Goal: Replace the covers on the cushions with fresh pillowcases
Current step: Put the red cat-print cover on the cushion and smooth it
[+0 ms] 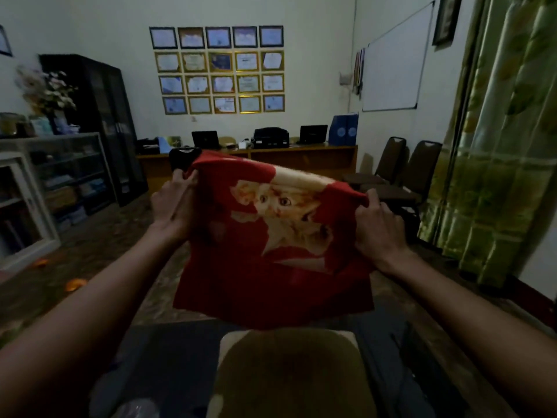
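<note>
Red cat-print pillowcase point(271, 236) held up mid-frame, top corners pinched by left hand point(173, 203) and right hand point(378, 227), fingers clamped on cloth. Bare tan cushion point(289, 372) below, bottom centre, apparently uncovered; fitting not yet begun.

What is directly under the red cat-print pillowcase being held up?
Under the red pillowcase, gripped by the left hand and right hand, a bare tan cushion lies on a dark surface. The hanging cloth hides the cushion's far edge.
</note>
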`<state>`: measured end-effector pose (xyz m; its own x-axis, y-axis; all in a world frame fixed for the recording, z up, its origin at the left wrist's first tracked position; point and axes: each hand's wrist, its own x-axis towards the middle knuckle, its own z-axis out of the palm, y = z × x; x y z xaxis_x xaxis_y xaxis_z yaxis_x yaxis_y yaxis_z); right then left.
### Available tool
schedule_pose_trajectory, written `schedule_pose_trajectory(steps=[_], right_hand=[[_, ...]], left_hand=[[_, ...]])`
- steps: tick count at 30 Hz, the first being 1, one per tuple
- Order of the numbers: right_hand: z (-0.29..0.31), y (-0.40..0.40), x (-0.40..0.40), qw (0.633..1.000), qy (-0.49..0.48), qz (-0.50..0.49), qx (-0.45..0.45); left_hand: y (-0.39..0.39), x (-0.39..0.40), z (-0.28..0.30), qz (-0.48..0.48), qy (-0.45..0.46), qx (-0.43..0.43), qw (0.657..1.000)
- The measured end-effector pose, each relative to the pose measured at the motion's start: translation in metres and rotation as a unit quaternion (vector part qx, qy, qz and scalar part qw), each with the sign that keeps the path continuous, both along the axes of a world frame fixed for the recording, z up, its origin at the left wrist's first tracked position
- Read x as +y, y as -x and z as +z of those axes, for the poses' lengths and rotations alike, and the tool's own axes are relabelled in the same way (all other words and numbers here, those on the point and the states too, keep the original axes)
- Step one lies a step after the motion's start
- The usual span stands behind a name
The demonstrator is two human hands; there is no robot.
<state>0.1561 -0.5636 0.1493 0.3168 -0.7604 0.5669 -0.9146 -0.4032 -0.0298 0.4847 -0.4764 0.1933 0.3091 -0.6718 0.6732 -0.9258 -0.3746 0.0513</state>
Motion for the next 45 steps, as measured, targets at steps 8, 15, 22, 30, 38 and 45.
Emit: schedule_pose_trajectory(steps=[8,15,22,30,38,45], right_hand=[[-0.080,0.004,-0.066,0.994,-0.111,-0.011,-0.002],[-0.096,0.027,-0.069,0.981,-0.158,0.027,-0.106],[-0.069,0.069,-0.028,0.966,-0.135,0.086,-0.202],[-0.011,0.097,0.048,0.937,-0.083,0.212,-0.265],[0.029,0.106,0.127,0.873,-0.114,0.375,-0.290],[-0.012,0.138,0.144,0.782,-0.158,0.349,-0.492]], left_hand=[[-0.026,-0.042,-0.116,-0.118,-0.058,0.102,0.986],[-0.002,0.008,-0.179,-0.159,-0.174,0.123,0.964],[0.032,0.081,-0.170,-0.240,-0.201,0.127,0.941],[0.082,0.164,-0.099,-0.199,-0.143,0.113,0.963],[0.250,0.129,0.006,-0.435,-0.119,0.137,0.882],[0.307,0.107,0.032,-0.456,-0.235,0.057,0.856]])
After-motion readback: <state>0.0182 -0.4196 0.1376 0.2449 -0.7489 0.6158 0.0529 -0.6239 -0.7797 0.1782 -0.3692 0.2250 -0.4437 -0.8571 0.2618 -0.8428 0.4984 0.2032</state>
